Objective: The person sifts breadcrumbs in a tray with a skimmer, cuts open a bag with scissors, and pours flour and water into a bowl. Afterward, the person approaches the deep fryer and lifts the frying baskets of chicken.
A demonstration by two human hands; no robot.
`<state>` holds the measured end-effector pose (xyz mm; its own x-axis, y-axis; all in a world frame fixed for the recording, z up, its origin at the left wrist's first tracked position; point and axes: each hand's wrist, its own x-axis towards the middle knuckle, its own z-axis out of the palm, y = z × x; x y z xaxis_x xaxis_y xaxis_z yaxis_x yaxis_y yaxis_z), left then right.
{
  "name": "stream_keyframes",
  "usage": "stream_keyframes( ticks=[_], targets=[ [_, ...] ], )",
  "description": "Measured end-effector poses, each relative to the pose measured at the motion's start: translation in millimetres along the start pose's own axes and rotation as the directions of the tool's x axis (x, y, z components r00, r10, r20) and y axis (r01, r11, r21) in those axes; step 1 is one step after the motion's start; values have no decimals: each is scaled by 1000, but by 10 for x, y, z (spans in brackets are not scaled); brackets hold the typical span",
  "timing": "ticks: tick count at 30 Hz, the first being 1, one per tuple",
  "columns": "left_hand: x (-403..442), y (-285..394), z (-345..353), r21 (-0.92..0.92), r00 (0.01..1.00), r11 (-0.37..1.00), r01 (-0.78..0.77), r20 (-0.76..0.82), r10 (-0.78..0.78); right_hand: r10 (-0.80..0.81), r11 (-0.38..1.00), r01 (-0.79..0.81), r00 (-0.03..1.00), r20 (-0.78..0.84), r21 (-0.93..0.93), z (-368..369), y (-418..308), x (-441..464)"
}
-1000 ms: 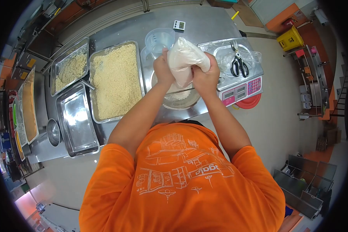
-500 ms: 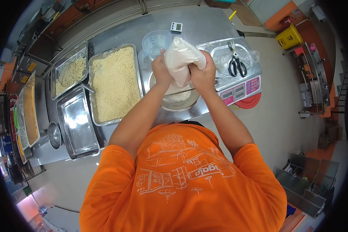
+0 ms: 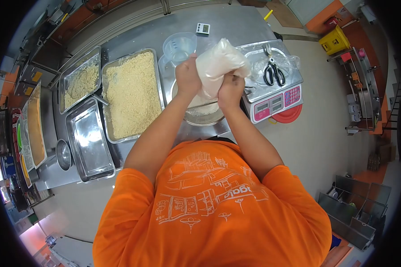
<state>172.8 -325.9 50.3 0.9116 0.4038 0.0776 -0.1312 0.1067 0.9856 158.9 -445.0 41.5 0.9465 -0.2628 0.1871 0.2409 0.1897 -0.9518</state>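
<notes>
A plastic bag of white powder (image 3: pixel 219 60) is held up between my two hands. My left hand (image 3: pixel 188 78) is closed on its left side, the fingertips hidden behind it. Lower down, my right hand (image 3: pixel 231 92) grips the bag's right side with the thumb folded in. Below them sits a round metal bowl (image 3: pixel 204 119) with white powder inside; a thin rim or bar crosses it, and the bag hides much of the bowl. Just beyond my left hand stands a clear measuring jug (image 3: pixel 179 46).
A deep tray of pale crumbs (image 3: pixel 133 95) lies left of the bowl, beside a bare metal tray (image 3: pixel 90 141) and a smaller crumb tray (image 3: pixel 81 80). To the right, a digital scale (image 3: pixel 274 104) bears a metal tray with scissors (image 3: pixel 274 74). A small timer (image 3: pixel 203 29) lies behind.
My right hand has shifted down and inward along the bag. The bag's upper part has swung to the right and looks fuller. My left hand has moved slightly.
</notes>
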Motion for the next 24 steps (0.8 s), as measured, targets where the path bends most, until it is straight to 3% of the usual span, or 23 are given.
stream_keyframes(
  ticks=[2,6,9,10,14,19,24],
  targets=[
    [-3,33,-59,239,995,966,-96,13,96,41,998,-40,999,-28,40,-2,-49,140],
    [-11,79,-109,208,997,975,-73,9,73,67,996,-64,996,-55,65,20,-127,267],
    [-73,91,-22,235,991,971,-45,-114,73,98,994,-104,987,-130,-39,115,-75,254],
    [-94,88,14,274,985,960,-50,-145,93,98,985,-122,978,-184,-124,160,-45,232],
    [-113,-3,33,377,983,926,-12,-168,81,114,985,-138,972,-206,-105,254,36,210],
    [-45,-120,66,295,975,955,31,-221,37,143,923,-229,951,-276,-309,332,142,271],
    [-37,-67,95,277,960,959,64,-279,17,216,915,-296,932,-290,-272,371,59,248]
  ],
)
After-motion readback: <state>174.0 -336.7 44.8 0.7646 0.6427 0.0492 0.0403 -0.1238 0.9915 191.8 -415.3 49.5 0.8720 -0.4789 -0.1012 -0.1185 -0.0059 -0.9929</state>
